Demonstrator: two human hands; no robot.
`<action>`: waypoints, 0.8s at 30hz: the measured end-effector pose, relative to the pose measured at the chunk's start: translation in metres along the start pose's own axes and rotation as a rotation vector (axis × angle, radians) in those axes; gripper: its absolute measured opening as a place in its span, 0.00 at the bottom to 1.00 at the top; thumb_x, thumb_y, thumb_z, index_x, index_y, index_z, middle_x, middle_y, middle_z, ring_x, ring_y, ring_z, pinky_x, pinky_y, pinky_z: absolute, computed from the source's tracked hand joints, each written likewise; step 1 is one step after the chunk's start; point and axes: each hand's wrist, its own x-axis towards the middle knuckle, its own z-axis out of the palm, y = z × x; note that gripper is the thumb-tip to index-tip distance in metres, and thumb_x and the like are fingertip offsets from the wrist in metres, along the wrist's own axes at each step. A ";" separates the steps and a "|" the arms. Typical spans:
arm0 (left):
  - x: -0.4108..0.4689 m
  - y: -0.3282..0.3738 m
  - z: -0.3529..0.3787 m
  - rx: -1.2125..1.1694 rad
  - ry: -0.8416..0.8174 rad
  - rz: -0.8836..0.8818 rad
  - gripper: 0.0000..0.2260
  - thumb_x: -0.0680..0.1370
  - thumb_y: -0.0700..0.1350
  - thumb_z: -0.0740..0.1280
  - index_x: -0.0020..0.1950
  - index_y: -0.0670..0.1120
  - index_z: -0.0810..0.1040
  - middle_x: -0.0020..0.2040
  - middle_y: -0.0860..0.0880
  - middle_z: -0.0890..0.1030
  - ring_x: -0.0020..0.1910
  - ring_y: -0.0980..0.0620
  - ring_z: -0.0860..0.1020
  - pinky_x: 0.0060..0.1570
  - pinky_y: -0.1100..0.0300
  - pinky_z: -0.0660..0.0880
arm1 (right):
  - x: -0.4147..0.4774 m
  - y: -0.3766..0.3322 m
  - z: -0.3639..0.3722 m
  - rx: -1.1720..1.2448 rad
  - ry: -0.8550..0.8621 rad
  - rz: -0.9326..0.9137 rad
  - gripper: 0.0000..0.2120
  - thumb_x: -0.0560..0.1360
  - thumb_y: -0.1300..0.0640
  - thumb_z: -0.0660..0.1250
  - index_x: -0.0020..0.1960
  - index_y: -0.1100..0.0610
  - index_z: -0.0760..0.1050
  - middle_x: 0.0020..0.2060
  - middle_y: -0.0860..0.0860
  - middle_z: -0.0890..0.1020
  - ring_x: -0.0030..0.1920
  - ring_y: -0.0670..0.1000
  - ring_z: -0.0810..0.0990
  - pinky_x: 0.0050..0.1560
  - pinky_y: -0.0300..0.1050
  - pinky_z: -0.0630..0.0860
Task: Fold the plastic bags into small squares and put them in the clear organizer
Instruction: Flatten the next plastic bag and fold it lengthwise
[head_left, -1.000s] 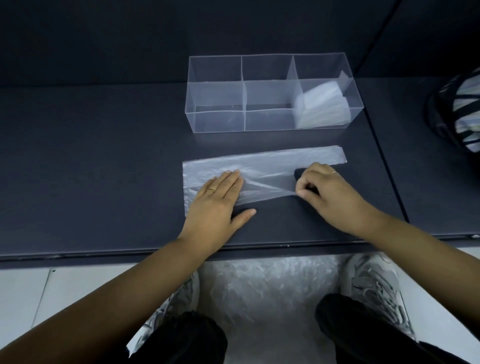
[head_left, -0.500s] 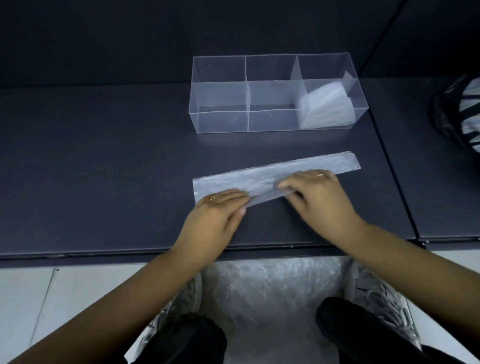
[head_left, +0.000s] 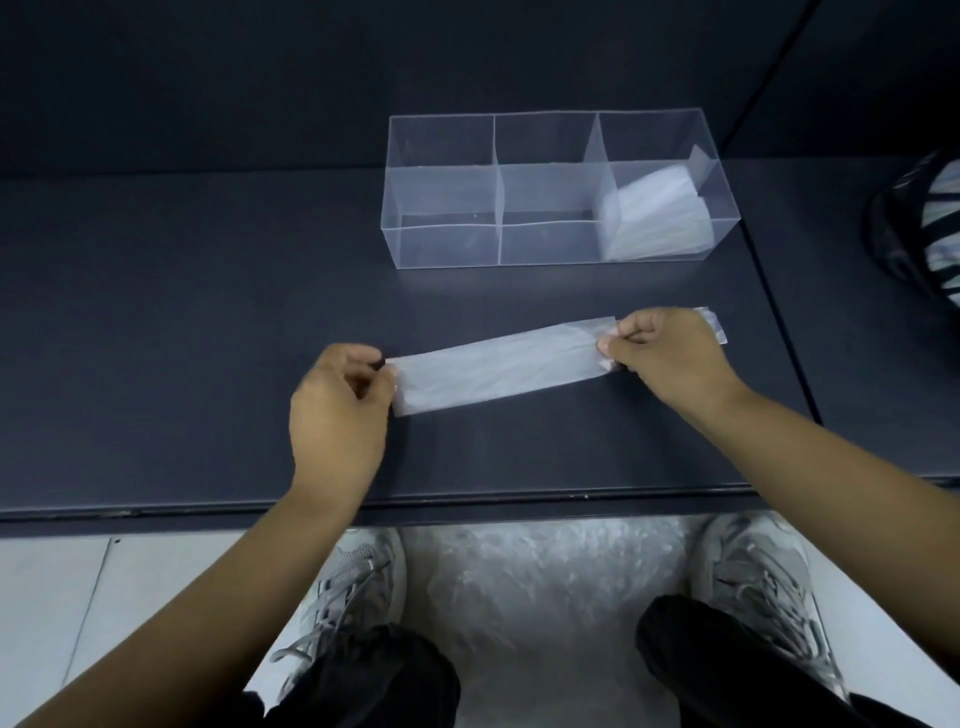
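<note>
L hand (head_left: 337, 410) & R hand (head_left: 670, 353) slid apart, pinching bag strip (head_left: 498, 369) ends.

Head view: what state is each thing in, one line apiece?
plastic bag: folded into a long narrow strip, stretched between both hands.
left hand: pinches the strip's left end.
right hand: pinches the strip near its right end.
clear organizer: open-topped; folded bags in the right compartment, other two look empty.

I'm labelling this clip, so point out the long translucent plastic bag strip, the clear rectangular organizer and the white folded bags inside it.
long translucent plastic bag strip (head_left: 498, 366): head view, its middle.
clear rectangular organizer (head_left: 441, 247): head view, left front wall.
white folded bags (head_left: 654, 218): head view, stack's front.
</note>
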 end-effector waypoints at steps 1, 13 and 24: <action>-0.006 0.003 0.002 0.087 0.064 0.176 0.04 0.76 0.41 0.67 0.50 0.46 0.78 0.46 0.48 0.79 0.44 0.50 0.76 0.50 0.60 0.73 | 0.000 -0.001 0.000 -0.016 0.002 -0.004 0.08 0.72 0.59 0.72 0.35 0.54 0.78 0.30 0.48 0.84 0.34 0.43 0.81 0.44 0.34 0.75; -0.032 -0.001 0.046 0.808 -0.482 0.588 0.36 0.75 0.67 0.34 0.77 0.48 0.39 0.78 0.49 0.40 0.77 0.48 0.39 0.75 0.44 0.41 | -0.028 -0.024 0.018 -0.620 0.308 -0.443 0.21 0.72 0.63 0.66 0.65 0.60 0.72 0.55 0.59 0.77 0.55 0.62 0.75 0.56 0.53 0.69; -0.031 0.002 0.045 0.791 -0.513 0.633 0.36 0.77 0.66 0.41 0.78 0.44 0.53 0.78 0.45 0.53 0.77 0.44 0.50 0.74 0.40 0.52 | -0.019 0.037 0.006 -0.919 -0.201 -0.451 0.35 0.78 0.37 0.42 0.78 0.54 0.38 0.77 0.48 0.39 0.76 0.46 0.36 0.75 0.45 0.34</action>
